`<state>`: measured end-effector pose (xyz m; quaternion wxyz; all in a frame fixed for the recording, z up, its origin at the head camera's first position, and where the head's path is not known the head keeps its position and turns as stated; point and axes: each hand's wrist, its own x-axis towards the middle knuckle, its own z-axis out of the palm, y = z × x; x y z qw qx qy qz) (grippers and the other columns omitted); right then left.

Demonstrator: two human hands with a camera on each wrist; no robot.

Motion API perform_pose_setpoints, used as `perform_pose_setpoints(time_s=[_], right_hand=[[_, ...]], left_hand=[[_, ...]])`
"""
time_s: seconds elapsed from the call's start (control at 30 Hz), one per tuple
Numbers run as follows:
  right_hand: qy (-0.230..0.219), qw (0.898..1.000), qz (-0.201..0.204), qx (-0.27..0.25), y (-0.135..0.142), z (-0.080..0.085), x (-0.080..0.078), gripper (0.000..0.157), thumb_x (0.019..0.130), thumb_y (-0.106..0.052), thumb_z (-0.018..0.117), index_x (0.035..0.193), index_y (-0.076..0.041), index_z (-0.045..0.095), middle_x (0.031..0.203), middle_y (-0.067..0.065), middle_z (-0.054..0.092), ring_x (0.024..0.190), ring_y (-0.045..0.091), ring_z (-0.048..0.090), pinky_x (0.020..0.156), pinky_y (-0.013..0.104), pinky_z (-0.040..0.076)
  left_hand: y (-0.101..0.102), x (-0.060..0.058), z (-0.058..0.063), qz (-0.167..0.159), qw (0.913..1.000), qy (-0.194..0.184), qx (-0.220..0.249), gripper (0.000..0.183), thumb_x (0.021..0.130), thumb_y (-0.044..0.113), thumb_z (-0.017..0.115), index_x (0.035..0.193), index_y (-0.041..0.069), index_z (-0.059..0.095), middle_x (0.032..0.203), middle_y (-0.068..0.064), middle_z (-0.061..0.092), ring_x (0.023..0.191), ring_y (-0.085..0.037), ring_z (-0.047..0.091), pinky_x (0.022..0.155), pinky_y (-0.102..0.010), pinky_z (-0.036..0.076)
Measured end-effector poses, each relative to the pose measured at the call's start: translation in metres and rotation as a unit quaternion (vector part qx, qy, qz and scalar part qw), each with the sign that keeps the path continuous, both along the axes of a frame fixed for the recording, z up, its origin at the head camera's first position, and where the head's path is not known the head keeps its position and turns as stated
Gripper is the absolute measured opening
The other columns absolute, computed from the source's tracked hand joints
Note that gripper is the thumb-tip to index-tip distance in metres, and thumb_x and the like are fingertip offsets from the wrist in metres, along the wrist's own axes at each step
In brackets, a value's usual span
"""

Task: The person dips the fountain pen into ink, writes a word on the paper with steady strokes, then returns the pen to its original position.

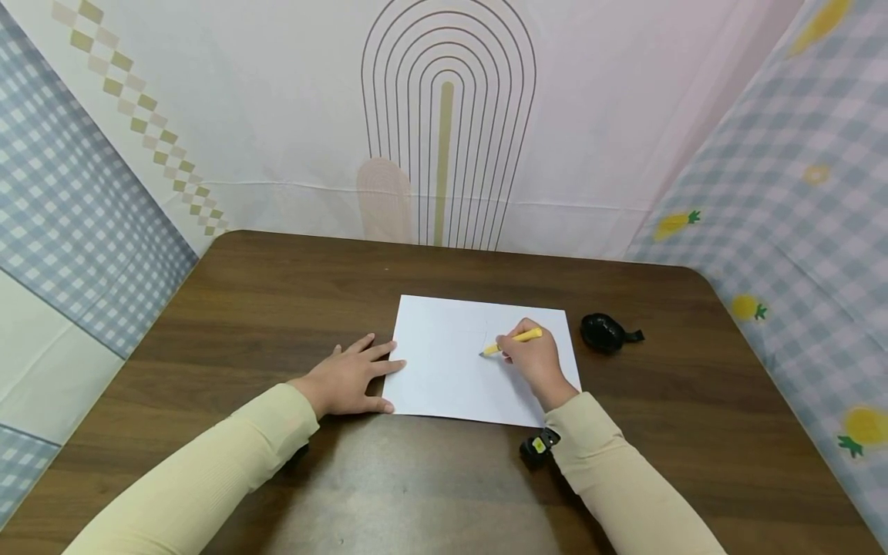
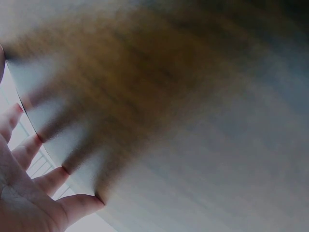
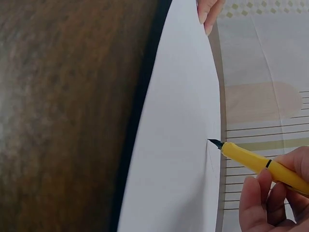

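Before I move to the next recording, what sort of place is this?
Probably a makeshift indoor desk area: a dark brown wood-grain table stands before a creased white fabric backdrop with line-drawn arches, and blue-and-white checked fabric hangs at both sides.

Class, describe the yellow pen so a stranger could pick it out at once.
On the brown table lies a white sheet. Over the sheet's right side, the person's right grip holds the yellow pen. Slim and yellow with a dark tip, it is unlike the rounded black object just right of the sheet.
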<state>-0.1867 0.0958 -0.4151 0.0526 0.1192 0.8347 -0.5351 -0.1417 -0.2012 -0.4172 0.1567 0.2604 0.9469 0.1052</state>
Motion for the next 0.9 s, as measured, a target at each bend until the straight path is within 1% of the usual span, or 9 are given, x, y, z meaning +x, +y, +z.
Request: perform_pose_setpoints(time_s=[0.33,0.63,0.9], right_hand=[[0.0,1.0,0.001,-0.005,-0.003,-0.001,0.004,0.016,0.088,-0.009,0.068,0.079,-0.003,0.056,0.084,0.011,0.063,0.067,0.015,0.059,0.061,0.023,0.05],[0.011,1.0,0.01,-0.009,-0.004,0.0,0.007,0.017,0.088,-0.007,0.067,0.077,-0.003,0.055,0.081,0.011,0.064,0.064,0.013,0.058,0.059,0.023,0.048],[0.005,1.0,0.017,-0.008,-0.006,0.001,0.01,0.018,0.086,-0.007,0.068,0.076,-0.004,0.054,0.078,0.009,0.06,0.064,0.014,0.058,0.057,0.022,0.045]], left_hand=[[-0.001,0.0,-0.001,0.004,1.0,0.0,-0.004,0.072,0.085,0.055,0.066,0.147,0.026,0.043,0.158,-0.005,0.026,0.146,-0.04,0.015,0.102,-0.072,0.024],[-0.001,0.0,0.0,0.004,1.0,-0.003,-0.002,0.072,0.086,0.054,0.066,0.148,0.025,0.043,0.158,-0.005,0.026,0.146,-0.04,0.014,0.102,-0.072,0.024],[-0.001,0.0,-0.001,0.003,1.0,-0.002,0.0,0.072,0.085,0.054,0.066,0.147,0.025,0.044,0.158,-0.006,0.027,0.145,-0.041,0.015,0.102,-0.073,0.024]])
